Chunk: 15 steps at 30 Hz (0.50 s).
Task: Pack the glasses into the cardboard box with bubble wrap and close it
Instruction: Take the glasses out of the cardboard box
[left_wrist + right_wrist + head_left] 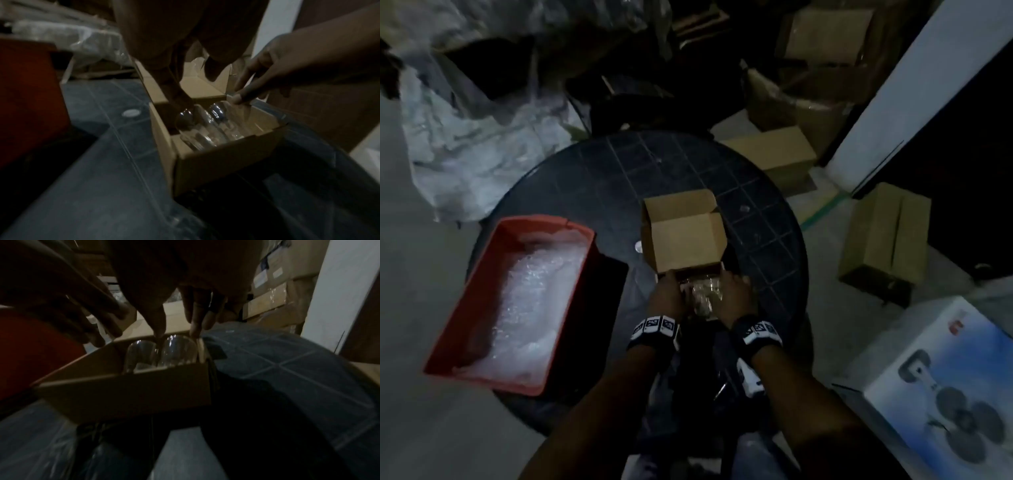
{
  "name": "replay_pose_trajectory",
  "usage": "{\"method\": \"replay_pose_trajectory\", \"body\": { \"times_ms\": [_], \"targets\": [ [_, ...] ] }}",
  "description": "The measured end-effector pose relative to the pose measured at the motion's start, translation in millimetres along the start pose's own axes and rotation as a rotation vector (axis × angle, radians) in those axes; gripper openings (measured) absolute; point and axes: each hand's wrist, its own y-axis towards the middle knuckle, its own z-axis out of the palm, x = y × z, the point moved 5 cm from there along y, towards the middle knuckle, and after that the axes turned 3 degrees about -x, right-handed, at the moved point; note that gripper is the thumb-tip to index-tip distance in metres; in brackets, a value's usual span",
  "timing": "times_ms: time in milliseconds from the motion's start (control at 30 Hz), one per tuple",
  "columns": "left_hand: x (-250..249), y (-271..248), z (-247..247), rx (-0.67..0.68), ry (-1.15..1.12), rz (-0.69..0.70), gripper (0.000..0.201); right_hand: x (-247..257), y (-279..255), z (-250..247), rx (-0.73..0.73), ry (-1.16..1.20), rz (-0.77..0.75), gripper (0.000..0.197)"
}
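Settling 2 glasses [205,128] into the cardboard box [681,233], both hands, left [667,294] and right [734,294], touch them with loose fingers; bubble wrap [534,301] and closing remain.

A dark round table [756,212] carries the open cardboard box [681,236] at centre — a red tray [482,284] overhangs its left edge.

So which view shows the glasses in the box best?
The left wrist view: two glasses lie side by side in the open cardboard box. The right wrist view shows only their upper parts above the box wall; in the head view both hands mostly hide them.
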Motion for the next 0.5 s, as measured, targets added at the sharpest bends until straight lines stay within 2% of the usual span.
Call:
{"method": "replay_pose_trajectory", "body": {
  "times_ms": [100,200,367,500],
  "targets": [
    [7.1,2.2,14.3,0.037,-0.038,-0.243,0.052,5.2,-1.6,10.7,0.063,-0.12,0.071,0.069],
    [12.6,8.1,31.2,0.084,-0.08,-0.36,0.046,14.4,1.2,23.1,0.125,-0.263,0.078,0.07],
    [16.5,16.0,45.4,0.063,-0.146,-0.46,0.041,14.1,9.5,40.9,0.141,-0.274,0.103,0.071],
    [22.3,20.0,45.3,0.052,-0.173,-0.436,0.034,11.0,14.3,37.8,0.089,-0.157,0.166,0.071]
  ]
}}
